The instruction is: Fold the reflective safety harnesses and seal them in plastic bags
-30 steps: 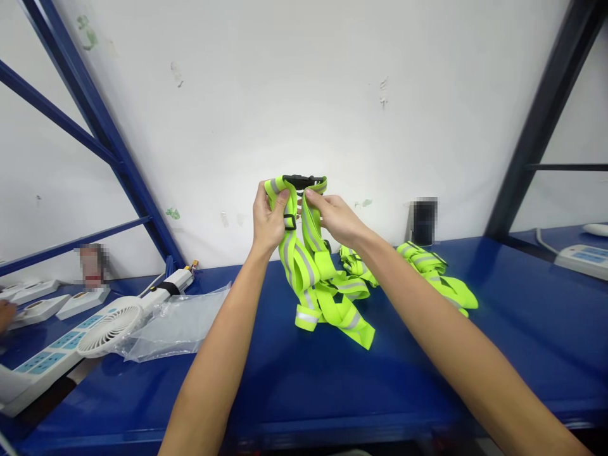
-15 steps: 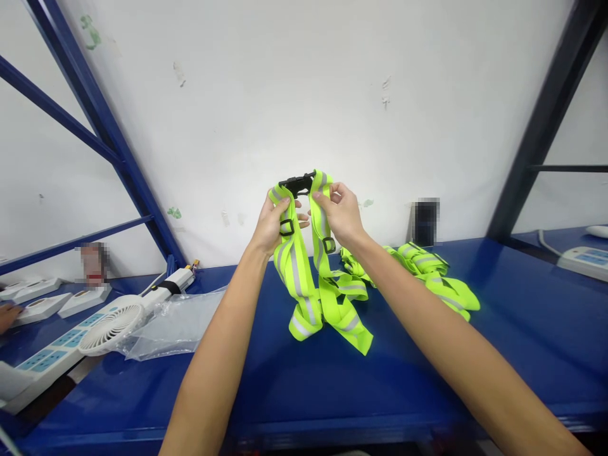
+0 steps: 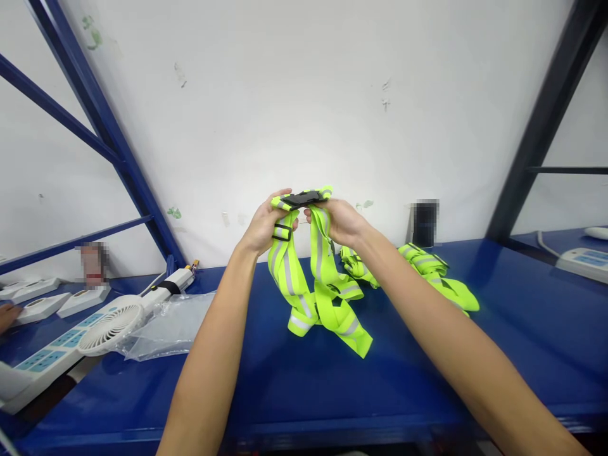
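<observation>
A neon yellow reflective harness with grey stripes hangs between my two hands, its lower straps lying on the blue table. My left hand is closed on the strap at the left, beside a black slider. My right hand grips the strap on the other side; some of its fingers are hidden behind the webbing. Across the top, between the hands, lies a fastened black buckle. More neon straps are bundled on the table behind my right forearm.
At the left are a clear plastic bag, a small white fan and a long power strip. Another person's hand shows at the left edge. A dark upright object stands by the wall. Blue rack posts rise at left.
Both hands have rolled the top of the harness over, so the buckle now faces me and sits slightly lower. The straps below have shifted a little left.
</observation>
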`<action>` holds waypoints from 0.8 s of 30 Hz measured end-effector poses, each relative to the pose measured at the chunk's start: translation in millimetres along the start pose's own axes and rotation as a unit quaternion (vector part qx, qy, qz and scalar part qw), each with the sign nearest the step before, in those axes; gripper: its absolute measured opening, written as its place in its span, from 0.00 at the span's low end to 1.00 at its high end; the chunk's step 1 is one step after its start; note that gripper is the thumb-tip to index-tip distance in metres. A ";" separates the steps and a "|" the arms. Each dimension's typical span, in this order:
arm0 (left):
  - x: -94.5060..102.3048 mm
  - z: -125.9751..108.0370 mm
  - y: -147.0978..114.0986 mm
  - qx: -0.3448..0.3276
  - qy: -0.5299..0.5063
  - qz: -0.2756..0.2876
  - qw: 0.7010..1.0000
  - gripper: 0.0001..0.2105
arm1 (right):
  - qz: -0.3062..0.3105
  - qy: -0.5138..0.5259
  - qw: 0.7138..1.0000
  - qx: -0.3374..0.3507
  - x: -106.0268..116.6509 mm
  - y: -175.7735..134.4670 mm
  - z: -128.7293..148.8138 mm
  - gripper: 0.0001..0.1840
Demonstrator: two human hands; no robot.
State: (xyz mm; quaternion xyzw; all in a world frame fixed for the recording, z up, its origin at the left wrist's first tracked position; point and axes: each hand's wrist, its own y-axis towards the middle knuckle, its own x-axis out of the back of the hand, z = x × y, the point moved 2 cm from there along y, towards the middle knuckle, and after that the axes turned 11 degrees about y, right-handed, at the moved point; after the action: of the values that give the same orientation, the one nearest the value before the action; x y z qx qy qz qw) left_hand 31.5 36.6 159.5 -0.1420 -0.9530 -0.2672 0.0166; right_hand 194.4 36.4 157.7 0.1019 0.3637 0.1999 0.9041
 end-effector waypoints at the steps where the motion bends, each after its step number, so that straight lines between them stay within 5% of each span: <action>1: 1.4 0.2 0.5 -0.003 0.012 0.004 1.000 0.23 | 0.009 0.002 1.000 -0.011 0.5 -0.3 0.4 0.07; 7: 2.0 4.1 3.1 -0.021 0.017 -0.064 0.998 0.20 | 0.046 -0.083 0.994 0.054 1.5 -2.9 -3.7 0.11; 12: -9.0 4.1 2.3 -0.015 -0.021 -0.048 0.999 0.14 | 0.099 -0.097 0.983 0.117 -1.0 -4.8 -5.2 0.11; 24: -20.8 5.9 -0.8 -0.007 -0.130 -0.018 0.991 0.09 | 0.053 -0.031 0.995 0.078 -2.4 0.3 -6.8 0.16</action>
State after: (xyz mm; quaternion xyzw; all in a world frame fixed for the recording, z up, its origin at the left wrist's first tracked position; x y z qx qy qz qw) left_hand 51.4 33.5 151.7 -0.1582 -0.9475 -0.2536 -0.1136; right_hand 188.0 35.9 154.4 0.1976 0.3446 0.2151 0.8922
